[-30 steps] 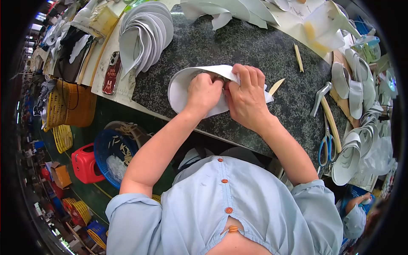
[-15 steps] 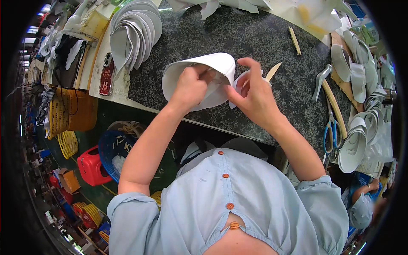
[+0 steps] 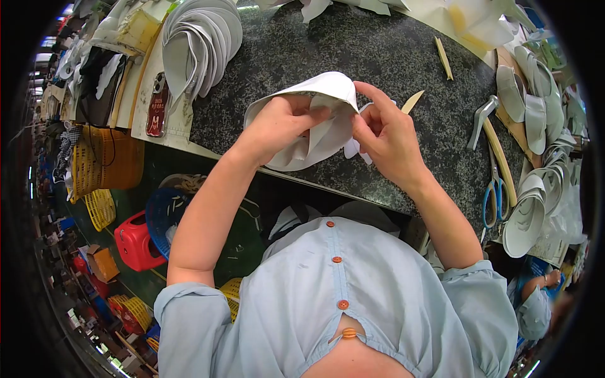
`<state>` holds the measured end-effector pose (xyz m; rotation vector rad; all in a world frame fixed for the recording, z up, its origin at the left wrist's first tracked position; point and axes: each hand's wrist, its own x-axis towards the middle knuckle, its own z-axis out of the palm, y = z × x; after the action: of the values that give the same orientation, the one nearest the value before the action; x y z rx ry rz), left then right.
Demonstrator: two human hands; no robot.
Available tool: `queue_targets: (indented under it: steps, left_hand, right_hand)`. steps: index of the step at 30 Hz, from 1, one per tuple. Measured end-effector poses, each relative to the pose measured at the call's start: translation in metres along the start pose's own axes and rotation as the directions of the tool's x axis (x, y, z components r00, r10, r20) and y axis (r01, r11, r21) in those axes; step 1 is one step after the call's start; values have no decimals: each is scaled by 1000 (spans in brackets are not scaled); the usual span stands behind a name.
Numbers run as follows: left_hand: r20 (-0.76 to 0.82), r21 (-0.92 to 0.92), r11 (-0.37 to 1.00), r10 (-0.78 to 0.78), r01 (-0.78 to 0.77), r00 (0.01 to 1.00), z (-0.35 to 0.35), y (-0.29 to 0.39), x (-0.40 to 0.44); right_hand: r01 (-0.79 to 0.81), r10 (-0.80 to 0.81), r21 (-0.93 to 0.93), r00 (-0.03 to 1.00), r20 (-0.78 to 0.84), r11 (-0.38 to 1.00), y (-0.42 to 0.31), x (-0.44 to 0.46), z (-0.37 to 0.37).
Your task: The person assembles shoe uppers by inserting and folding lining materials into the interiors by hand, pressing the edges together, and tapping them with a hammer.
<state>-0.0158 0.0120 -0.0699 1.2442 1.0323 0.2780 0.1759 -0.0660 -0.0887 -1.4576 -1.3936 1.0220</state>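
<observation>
A white piece that looks like a shoe upper (image 3: 324, 83) is held above the near edge of the dark speckled table, its open side facing me. My left hand (image 3: 272, 129) reaches into the opening, with thumb and fingers closed on the lining or inner edge. At the right-hand corner of the upper, my right hand (image 3: 387, 135) pinches the rim between thumb and index finger, the other fingers curled. Partly hidden behind my right hand is another small white piece (image 3: 351, 148). A pale pointed flat stick (image 3: 413, 101) lies just beyond that hand.
Stacked white pieces (image 3: 201, 47) and a red-cased phone (image 3: 157, 107) lie at the left. To the right are a hammer (image 3: 501, 157), blue-handled scissors (image 3: 493, 201), another stick (image 3: 444, 60) and more white pieces (image 3: 524, 217). A red stool (image 3: 135, 242) and blue basket (image 3: 165, 211) stand below left.
My left fingers have shifted inside the upper, and a lining fold now shows there. My right hand has closed from spread fingers to a pinch on the upper's corner.
</observation>
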Motion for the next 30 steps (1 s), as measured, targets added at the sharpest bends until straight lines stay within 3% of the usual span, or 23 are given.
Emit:
queue_targets:
  steps: [3, 8, 11, 15, 18, 20, 21, 23, 24, 26, 30]
  left_hand:
    - [-14, -98, 994, 55, -57, 998, -1, -7, 1]
    - [36, 39, 998, 42, -43, 998, -11, -11, 1]
    - [107, 1, 995, 101, -101, 989, -15, -12, 0]
    - [110, 9, 998, 62, -64, 992, -13, -1, -2]
    - [13, 125, 986, 112, -113, 994, -7, 5, 0]
    - [65, 424, 886, 180, -190, 982, -8, 11, 3]
    - [62, 422, 886, 183, -192, 981, -10, 10, 6]
    - [74, 610, 742, 297, -279, 952, -13, 8, 11]
    - [72, 611, 740, 303, -282, 950, -10, 11, 9]
    - [-113, 530, 781, 452, -331, 885, 0, 20, 1]
    - [-93, 666, 690, 454, -283, 886, 3, 12, 5]
  right_hand:
    - [-11, 11, 4, 1000, -5, 1000, -4, 1, -1]
    - [-70, 70, 21, 997, 15, 997, -5, 4, -4]
    - [-75, 74, 36, 997, 16, 997, -10, 5, -4]
    - [-61, 61, 6, 998, 12, 998, -14, 7, -4]
    - [-109, 108, 16, 994, 20, 994, -17, 6, -2]
    - [-115, 116, -39, 992, 38, 993, -16, 8, -4]
    - [-123, 128, -90, 991, 50, 988, -16, 9, -5]
    - [-147, 148, -44, 988, 37, 988, -19, 11, -4]
    - [-172, 172, 5, 985, 24, 985, -20, 12, -5]
    - [-160, 160, -3, 987, 3, 987, -22, 13, -6]
    - [-133, 135, 70, 991, -16, 989, -20, 12, -4]
